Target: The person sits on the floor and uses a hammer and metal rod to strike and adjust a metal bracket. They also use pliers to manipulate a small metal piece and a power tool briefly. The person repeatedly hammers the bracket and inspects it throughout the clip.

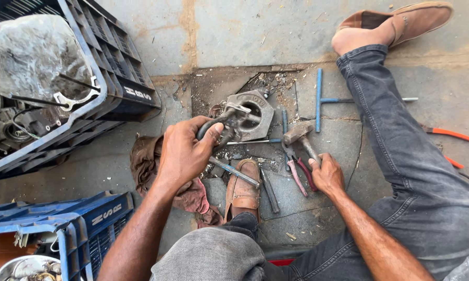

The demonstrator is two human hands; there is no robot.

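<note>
My left hand [185,151] grips a dark metal lever-like part [225,120] that rests on a grey metal casting with a round hole [259,115] lying on the concrete floor. My right hand [325,174] holds the handle of a hammer [299,135], whose head hovers just right of the casting. Between my hands lie a thin steel rod [233,171] and red-handled pliers [300,177]. My left foot in a brown shoe [242,190] sits below the casting.
A blue T-handle wrench [319,100] lies right of the casting. Blue plastic crates with engine parts stand at the left [120,78] and lower left [88,221]. A brown rag [146,156] lies under my left arm. Orange-handled tools [452,135] lie beyond my right leg.
</note>
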